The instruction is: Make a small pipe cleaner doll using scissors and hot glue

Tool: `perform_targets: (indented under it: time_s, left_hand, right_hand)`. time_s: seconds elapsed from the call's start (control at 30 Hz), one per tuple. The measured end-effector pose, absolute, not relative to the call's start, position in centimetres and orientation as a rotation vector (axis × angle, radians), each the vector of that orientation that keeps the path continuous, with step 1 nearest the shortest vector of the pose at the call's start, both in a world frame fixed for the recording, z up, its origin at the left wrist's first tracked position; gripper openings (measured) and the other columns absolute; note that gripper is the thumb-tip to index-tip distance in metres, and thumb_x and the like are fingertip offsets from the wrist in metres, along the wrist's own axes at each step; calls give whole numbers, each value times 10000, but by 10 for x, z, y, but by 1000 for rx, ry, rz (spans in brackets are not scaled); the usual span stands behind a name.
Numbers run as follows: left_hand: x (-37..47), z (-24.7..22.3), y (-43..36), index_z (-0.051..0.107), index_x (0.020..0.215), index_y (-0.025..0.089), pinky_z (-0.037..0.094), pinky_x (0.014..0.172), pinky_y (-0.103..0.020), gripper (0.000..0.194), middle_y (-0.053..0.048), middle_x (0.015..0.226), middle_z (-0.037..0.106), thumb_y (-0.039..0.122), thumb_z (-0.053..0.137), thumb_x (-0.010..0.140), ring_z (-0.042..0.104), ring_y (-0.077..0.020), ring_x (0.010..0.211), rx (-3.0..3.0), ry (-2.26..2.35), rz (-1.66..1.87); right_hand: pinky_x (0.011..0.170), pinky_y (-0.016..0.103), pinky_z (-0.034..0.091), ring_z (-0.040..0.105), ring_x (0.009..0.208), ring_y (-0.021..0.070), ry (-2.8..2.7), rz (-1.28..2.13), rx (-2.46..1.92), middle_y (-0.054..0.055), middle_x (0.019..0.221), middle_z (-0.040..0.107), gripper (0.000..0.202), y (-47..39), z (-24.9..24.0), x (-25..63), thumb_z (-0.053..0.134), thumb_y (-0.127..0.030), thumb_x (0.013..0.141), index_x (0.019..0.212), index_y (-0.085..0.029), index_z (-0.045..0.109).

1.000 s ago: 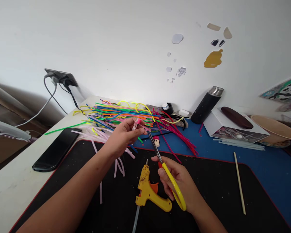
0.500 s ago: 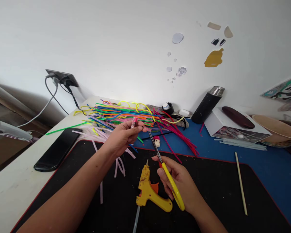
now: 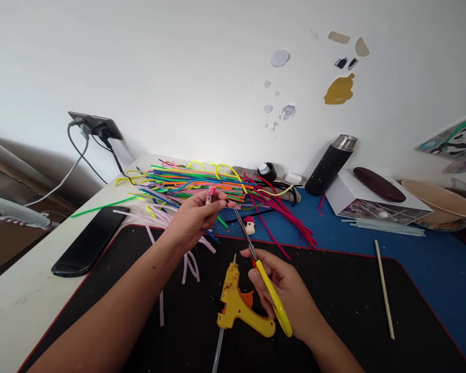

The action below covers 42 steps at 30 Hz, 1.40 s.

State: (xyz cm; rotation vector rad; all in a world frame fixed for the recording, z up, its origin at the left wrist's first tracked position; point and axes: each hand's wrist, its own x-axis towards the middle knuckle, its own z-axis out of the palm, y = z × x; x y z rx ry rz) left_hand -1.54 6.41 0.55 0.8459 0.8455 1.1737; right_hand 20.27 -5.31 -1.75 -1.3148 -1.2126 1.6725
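Note:
My left hand [image 3: 197, 216] is closed around a small tube with a pink cap [image 3: 211, 191], its fingertips pinching a short dark piece too small to make out. In my right hand [image 3: 281, 290] are scissors with yellow handles [image 3: 274, 295]. The scissor blades [image 3: 244, 228] point up and left, their tips close to the left fingertips. Below the hands, a yellow glue gun [image 3: 233, 295] lies on the black mat [image 3: 326, 311]. A small white figure with a pink top [image 3: 249, 225] stands just behind the blades.
Colourful pipe cleaners [image 3: 178, 178] spread along the wall. A phone [image 3: 89, 241] lies at the left. At the right are a black flask [image 3: 328, 168], a white box [image 3: 344, 194], a bowl [image 3: 438, 199] and a thin stick [image 3: 384, 290].
The whole view has shifted slightly. Both hands keep nearly the same pose, with the scissor tips still near the left fingertips.

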Motion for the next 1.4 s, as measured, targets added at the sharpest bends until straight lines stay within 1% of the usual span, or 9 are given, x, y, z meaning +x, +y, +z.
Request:
perform_targets:
  time_s: [0.17,0.4,0.63,0.83,0.9,1.0,1.2,1.3,1.4]
  left_hand:
    - [-14,6,64,717,913,132,110,410,-208,415,-72,853,816,331,997,680,289,7,383,840,855,1172]
    - [-13,7,64,701,869,136,146,421,-195,439,-43,796,771,345,1017,646,303,5,409,850,869,1214]
    - [-12,5,63,739,834,128,144,431,-196,474,45,669,581,381,1050,581,315,-5,440,845,903,1223]
    - [-8,3,61,745,851,127,143,438,-198,459,80,600,481,401,1036,623,293,-16,450,874,898,1187]
    - [-6,3,59,743,845,125,151,439,-199,472,79,599,480,423,1034,624,292,-16,453,881,896,1177]
    - [-3,2,57,737,835,125,155,439,-201,483,63,638,524,444,1033,624,301,-13,459,888,903,1173]
    - [2,-1,55,748,854,133,167,447,-201,471,75,647,485,431,1034,628,298,-14,472,901,915,1158]
    - [3,0,54,744,849,140,171,444,-204,486,68,659,507,445,1037,609,302,-15,469,906,931,1162]
    - [4,1,54,732,831,150,172,440,-205,486,61,668,530,450,1037,600,298,-14,463,909,937,1187]
  right_hand:
    - [373,206,268,380,382,61,-1223,1666,-1332,-116,570,411,838,-53,-17,202,781,-820,842,1359,-166,699]
    - [378,203,286,382,384,57,-1211,1682,-1352,-130,563,397,900,-54,-14,198,784,-857,798,1347,-151,691]
    - [373,209,278,378,379,59,-1194,1666,-1359,-127,571,413,902,-52,-14,197,786,-855,794,1348,-151,680]
    - [371,211,275,368,375,60,-1195,1666,-1325,-124,579,412,883,-53,-18,197,787,-837,813,1362,-155,677]
    - [370,211,273,366,372,62,-1202,1664,-1323,-123,570,415,883,-53,-19,197,778,-840,821,1368,-154,675]
    - [372,209,274,366,372,61,-1208,1662,-1322,-121,568,419,886,-54,-20,198,764,-843,833,1376,-149,671]
    - [372,202,275,374,370,62,-1207,1664,-1306,-117,559,441,885,-55,-22,196,754,-838,847,1373,-132,665]
    - [380,199,271,369,369,63,-1200,1677,-1288,-121,529,446,862,-55,-20,195,746,-829,862,1362,-131,661]
    - [386,198,265,362,371,64,-1185,1680,-1287,-126,509,446,876,-54,-15,194,743,-849,843,1339,-131,657]
